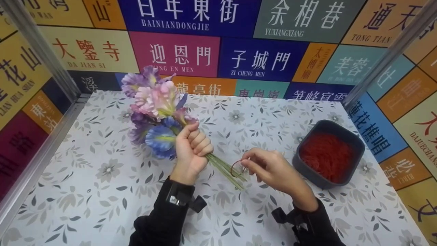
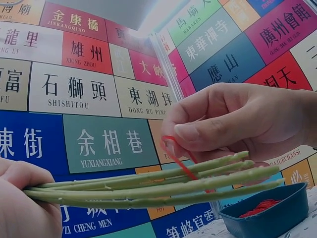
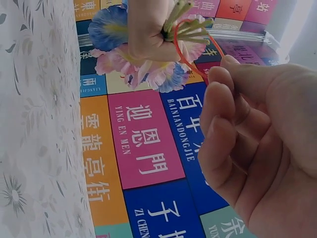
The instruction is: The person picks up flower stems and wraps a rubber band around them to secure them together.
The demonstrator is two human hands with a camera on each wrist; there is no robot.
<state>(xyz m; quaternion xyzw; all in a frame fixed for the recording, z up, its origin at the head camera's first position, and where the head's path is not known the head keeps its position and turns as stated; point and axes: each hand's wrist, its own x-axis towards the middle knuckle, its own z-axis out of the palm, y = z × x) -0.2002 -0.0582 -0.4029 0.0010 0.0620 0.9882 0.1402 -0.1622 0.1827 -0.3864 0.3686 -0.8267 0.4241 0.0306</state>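
My left hand (image 1: pixel 193 148) grips a bunch of artificial flowers (image 1: pixel 160 136) by the green stems (image 1: pixel 225 167). The blooms, purple, pink and blue with yellow centres, lean up to the left, and the stem ends stick out of the fist to the right. Close to those ends, my right hand (image 1: pixel 269 167) pinches a red rubber band (image 3: pixel 179 42) between thumb and fingers. In the right wrist view the band forms an open loop around the stem ends. The left wrist view has it crossing the stems (image 2: pixel 163 191) near their tips. Stems inside the left fist are hidden.
A dark grey-blue bin (image 1: pixel 298 162) holding a heap of red rubber bands (image 1: pixel 327 157) stands right of my right hand. The table (image 1: pixel 112 205) wears a leaf-and-flower patterned cover. Colourful sign-printed panels (image 1: pixel 174 51) rise behind and at both sides, with metal posts (image 1: pixel 44 44) at the corners.
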